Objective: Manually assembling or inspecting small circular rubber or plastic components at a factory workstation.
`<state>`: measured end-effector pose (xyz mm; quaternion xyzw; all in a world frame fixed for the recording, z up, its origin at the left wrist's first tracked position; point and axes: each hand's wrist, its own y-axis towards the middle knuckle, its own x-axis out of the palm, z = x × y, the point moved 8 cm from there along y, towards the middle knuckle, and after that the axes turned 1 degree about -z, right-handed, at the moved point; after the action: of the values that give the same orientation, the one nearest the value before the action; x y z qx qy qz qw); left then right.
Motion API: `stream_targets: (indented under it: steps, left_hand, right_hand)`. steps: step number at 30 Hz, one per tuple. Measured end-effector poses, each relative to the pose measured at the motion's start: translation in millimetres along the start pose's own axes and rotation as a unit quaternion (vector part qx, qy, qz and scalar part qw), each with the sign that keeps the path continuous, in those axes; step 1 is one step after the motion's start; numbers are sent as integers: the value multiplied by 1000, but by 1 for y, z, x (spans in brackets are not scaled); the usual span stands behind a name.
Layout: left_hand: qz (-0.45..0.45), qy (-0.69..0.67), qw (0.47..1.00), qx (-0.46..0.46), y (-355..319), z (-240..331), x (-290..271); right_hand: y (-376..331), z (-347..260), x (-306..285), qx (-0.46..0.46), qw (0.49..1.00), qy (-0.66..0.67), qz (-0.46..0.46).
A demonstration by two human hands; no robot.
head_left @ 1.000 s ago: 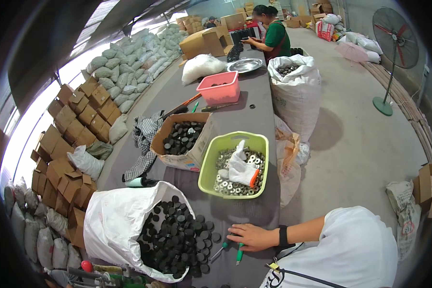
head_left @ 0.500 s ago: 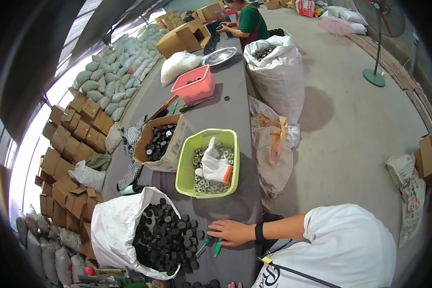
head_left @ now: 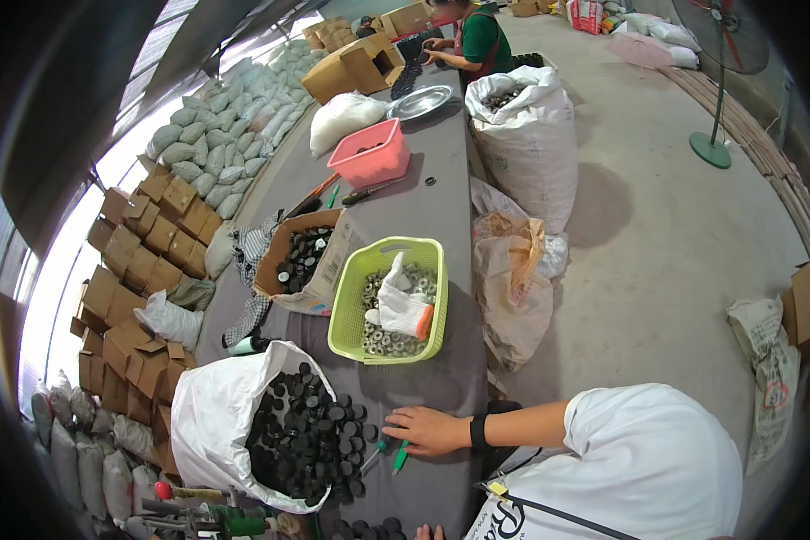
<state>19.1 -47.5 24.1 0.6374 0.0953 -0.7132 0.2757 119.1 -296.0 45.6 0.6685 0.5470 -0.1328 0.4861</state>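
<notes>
At three o'clock from the round black discs (head_left: pixel 301 441), the right hand (head_left: pixel 427 430) rested, fingers spread, seemingly bracing, the cropped left hand (head_left: pixel 429 533) unclear.

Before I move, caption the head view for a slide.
Right hand near a green-handled screwdriver, black discs spilling from a white sack, yellow-green basket of metal rings beyond.
</notes>
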Motion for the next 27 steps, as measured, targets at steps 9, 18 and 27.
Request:
stream_targets:
  steps: [9, 18, 27]
  left_hand:
    - [44, -20, 999, -8, -10, -8, 12]
    - [-5, -81, 996, -41, -37, -34, 51]
    - [-168, 35, 985, -11, 36, -14, 21]
  right_hand:
    - [1, -3, -4, -8, 1000, 6, 6]
    - [8, -4, 0, 21, 999, -11, -35]
    - [16, 1, 10, 47, 995, -36, -79]
